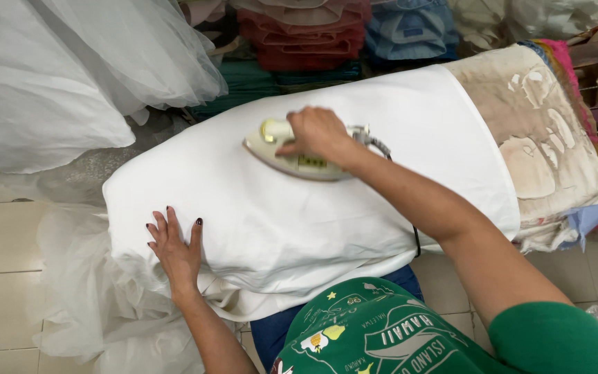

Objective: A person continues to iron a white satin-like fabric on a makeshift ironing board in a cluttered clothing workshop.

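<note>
Right hand point(318, 133) closed around handle of iron point(292, 154), cream colour, soleplate flat on white cloth point(354, 208). Cloth spread over padded board point(541, 138), iron near cloth's far edge, centre. Left hand point(174, 251) fingers spread flat, palm down, pressing cloth at near left edge, well apart from iron. Dark cord point(417, 242) trails under right forearm. Sheer white fabric point(57, 76) piled far left; folded clothes point(306, 34) stacked behind board.

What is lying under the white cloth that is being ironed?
At the right end, a stained beige padded cover sticks out from under the white cloth, with colourful layers at its edge. The rest of the board is covered, so it cannot be seen.
</note>
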